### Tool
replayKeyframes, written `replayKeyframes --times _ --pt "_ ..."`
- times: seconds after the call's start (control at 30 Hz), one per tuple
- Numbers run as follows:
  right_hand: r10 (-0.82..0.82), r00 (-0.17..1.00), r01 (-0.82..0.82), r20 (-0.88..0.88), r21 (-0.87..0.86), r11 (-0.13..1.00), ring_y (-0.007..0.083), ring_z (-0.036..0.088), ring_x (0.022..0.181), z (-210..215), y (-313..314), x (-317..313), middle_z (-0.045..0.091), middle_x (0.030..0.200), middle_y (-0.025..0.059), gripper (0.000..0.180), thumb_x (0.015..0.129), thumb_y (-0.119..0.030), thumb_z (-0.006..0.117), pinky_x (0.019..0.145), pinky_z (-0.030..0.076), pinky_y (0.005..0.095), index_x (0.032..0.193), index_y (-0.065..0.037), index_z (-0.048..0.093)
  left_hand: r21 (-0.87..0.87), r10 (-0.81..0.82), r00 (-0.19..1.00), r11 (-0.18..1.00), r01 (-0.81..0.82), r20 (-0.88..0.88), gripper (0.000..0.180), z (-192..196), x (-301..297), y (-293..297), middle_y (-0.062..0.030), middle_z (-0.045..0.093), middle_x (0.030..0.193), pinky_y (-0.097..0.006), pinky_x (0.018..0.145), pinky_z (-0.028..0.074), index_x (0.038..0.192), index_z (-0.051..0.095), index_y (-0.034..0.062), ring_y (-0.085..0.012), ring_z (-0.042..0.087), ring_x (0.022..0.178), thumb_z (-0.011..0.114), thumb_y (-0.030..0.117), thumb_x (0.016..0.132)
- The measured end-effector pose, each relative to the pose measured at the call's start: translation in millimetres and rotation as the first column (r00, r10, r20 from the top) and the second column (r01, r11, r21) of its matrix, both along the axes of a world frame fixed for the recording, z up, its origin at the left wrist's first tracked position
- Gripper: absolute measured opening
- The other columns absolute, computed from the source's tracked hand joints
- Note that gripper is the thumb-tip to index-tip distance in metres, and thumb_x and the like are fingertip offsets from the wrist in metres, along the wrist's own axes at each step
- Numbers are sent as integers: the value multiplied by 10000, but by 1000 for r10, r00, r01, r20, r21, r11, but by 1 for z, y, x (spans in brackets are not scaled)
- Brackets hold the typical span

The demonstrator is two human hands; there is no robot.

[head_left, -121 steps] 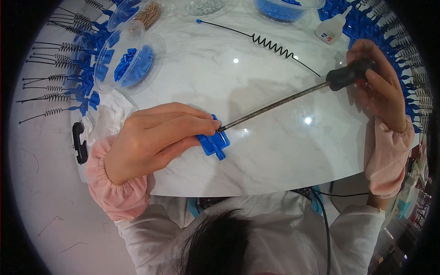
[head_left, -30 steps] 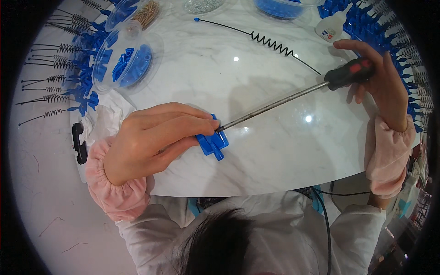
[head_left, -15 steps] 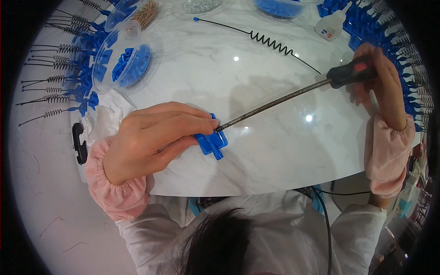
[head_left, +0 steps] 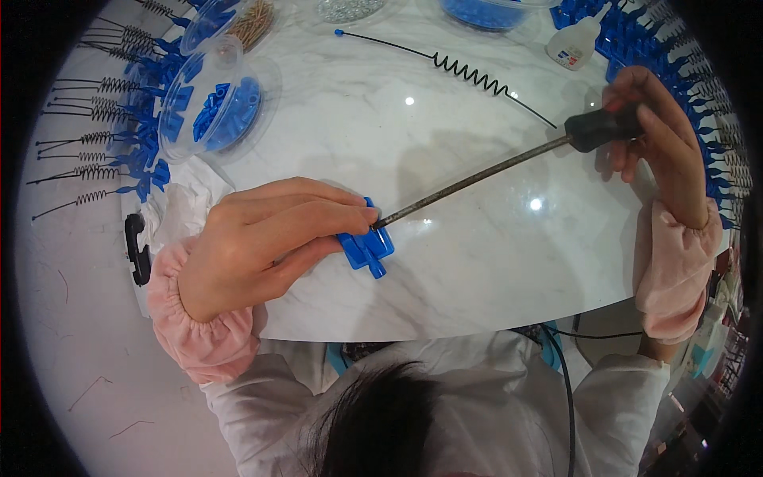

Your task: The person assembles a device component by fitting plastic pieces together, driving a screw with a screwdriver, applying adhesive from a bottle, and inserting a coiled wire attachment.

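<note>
Pinching blue piece (head_left: 368,250) under fingertips (head_left: 366,214): left hand (head_left: 266,238); right hand (head_left: 672,147) gripping screwdriver (head_left: 509,167).

Two hands (head_left: 266,238), one screwdriver (head_left: 509,167)

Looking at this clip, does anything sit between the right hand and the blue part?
Nothing visible blocks that line; only the screwdriver held by the right hand spans it to the blue part. The left hand holds the part beside the tool's tip. The coiled black wire lies beyond the shaft.

A screwdriver (head_left: 509,166) and massed blue parts (head_left: 628,48) suggest an assembly workshop.
</note>
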State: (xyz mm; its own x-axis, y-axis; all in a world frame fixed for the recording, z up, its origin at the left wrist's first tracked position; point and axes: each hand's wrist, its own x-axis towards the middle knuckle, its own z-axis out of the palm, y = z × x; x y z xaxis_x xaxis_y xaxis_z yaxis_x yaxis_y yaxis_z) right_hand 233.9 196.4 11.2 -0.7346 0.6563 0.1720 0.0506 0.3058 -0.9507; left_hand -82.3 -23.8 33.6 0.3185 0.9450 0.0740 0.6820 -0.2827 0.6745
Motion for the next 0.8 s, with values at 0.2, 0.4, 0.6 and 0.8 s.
replayKeyframes --times 0.2,0.4,0.6,0.8 --pt "8 935 60 356 -179 982 107 621 514 7 31 19 591 586 20 572 1005 -625 392 494 469 165 1117 -104 599 15 -22 1000 1000 22 -13 383 1 0 3 -173 724 1097 -357 868 587 1082 713 -8 -321 703 1047 750 -117 717" --pt "-9 983 35 181 -143 989 103 614 592 -15 28 7 646 909 71 514 940 -533 509 519 478 171 1175 -81 571 0 3 1000 1000 -3 -21 382 -1 -1 -1 -174 724 1095 -355 865 587 1081 716 -9 -316 704 1045 751 -117 716" --pt "34 996 -23 85 -132 991 93 520 445 -6 23 9 608 979 99 467 953 -376 514 464 446 198 1248 -17 474 0 2 1000 1000 -2 -25 391 0 0 -1 -175 725 1088 -354 862 586 1082 715 -12 -316 705 1039 754 -115 707" --pt "121 961 -60 248 -242 969 96 552 438 3 39 24 608 679 42 445 1036 -506 399 399 428 181 1087 -109 594 13 -8 1000 1000 9 -21 383 1 1 1 -168 729 1082 -354 863 586 1075 716 -14 -316 705 1039 754 -109 706"
